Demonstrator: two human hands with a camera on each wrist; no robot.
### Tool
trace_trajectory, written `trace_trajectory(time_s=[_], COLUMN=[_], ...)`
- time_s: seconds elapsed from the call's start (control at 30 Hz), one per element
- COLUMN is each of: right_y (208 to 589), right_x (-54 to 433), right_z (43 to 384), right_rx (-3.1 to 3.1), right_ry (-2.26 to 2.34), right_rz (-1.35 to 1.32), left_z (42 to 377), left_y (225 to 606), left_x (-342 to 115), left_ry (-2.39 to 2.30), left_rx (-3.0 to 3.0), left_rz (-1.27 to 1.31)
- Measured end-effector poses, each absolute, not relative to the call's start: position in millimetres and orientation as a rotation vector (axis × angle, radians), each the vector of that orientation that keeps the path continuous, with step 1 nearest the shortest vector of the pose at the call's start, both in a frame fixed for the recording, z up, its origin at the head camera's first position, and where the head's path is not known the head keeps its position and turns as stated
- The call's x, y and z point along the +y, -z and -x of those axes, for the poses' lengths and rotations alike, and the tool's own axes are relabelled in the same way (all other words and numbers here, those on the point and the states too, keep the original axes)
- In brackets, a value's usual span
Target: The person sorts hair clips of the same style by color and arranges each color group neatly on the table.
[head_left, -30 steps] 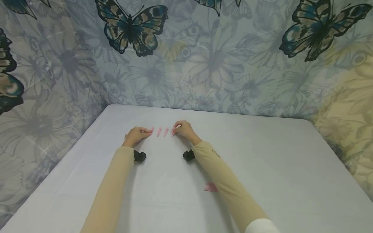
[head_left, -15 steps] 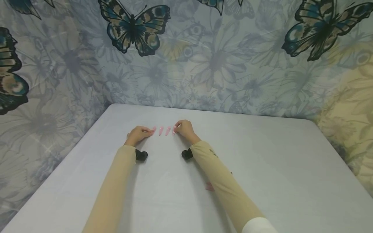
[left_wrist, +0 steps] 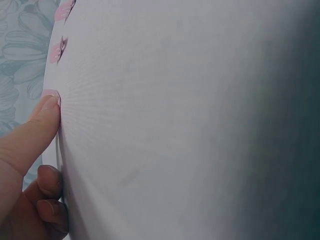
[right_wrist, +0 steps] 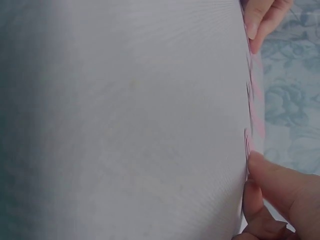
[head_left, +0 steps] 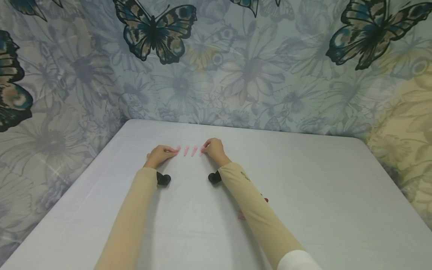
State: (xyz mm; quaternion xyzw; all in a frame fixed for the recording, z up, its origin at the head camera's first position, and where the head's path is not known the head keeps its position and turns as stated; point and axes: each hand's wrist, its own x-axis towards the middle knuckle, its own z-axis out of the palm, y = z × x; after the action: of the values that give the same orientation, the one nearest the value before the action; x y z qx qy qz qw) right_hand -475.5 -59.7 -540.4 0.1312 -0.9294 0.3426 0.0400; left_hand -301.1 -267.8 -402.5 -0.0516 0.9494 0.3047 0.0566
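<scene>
Several slim pink snap hair clips stand side by side in a short row toward the back of the white table. My left hand (head_left: 160,155) pinches the leftmost hair clip (head_left: 179,148) between thumb and fingers; in the left wrist view the thumb covers most of that clip (left_wrist: 50,93). At the other end, my right hand (head_left: 214,150) pinches the rightmost hair clip (head_left: 201,153), whose tip shows past the thumb in the right wrist view. Between the hands lie two more clips, a left one (head_left: 186,150) and a right one (head_left: 194,151), untouched.
More pink clips (head_left: 241,215) lie partly hidden under my right forearm. A small red thing (head_left: 266,200) peeks out on that sleeve's far side. The white table (head_left: 320,187) ends at the back against a butterfly-patterned wall cloth (head_left: 249,75).
Both hands keep their places at the ends of the row. My right forearm has shifted slightly left, covering more of the loose clips and uncovering the small red thing.
</scene>
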Motion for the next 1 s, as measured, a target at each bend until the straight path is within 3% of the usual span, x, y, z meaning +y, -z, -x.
trace_trajectory(time_s=[0.23, 0.33, 0.43, 0.5, 0.63, 0.8, 1.0], right_y=[418.3, 399.7, 404.9, 450.3, 471.5, 415.0, 392.4], right_x=[-56.5, -52.3, -49.4, -48.9, -42.5, -31.1, -7.8], right_z=[369.3, 346.4, 348.6, 388.5, 409.5, 359.8, 344.1], right_rx=[-3.001, -2.974, -2.969, -2.92, -2.896, -2.982, -3.028], right_ry=[-1.183, -1.184, -1.167, -1.183, -1.226, -1.38, -1.326], right_rz=[-0.235, -0.256, -0.281, -0.33, -0.394, -0.338, -0.491], left_z=[300.3, 300.9, 300.6, 300.3, 300.1, 298.8, 299.5], left_y=[400.2, 401.5, 402.4, 403.0, 402.5, 401.1, 401.3], left_x=[-269.0, -269.2, -268.5, -268.0, -266.1, -265.3, -266.4], left_ry=[-0.953, -0.943, -0.941, -0.943, -0.956, -0.942, -0.914], left_rx=[2.861, 2.853, 2.853, 2.856, 2.851, 2.842, 2.857], left_rz=[0.167, 0.167, 0.171, 0.172, 0.164, 0.168, 0.178])
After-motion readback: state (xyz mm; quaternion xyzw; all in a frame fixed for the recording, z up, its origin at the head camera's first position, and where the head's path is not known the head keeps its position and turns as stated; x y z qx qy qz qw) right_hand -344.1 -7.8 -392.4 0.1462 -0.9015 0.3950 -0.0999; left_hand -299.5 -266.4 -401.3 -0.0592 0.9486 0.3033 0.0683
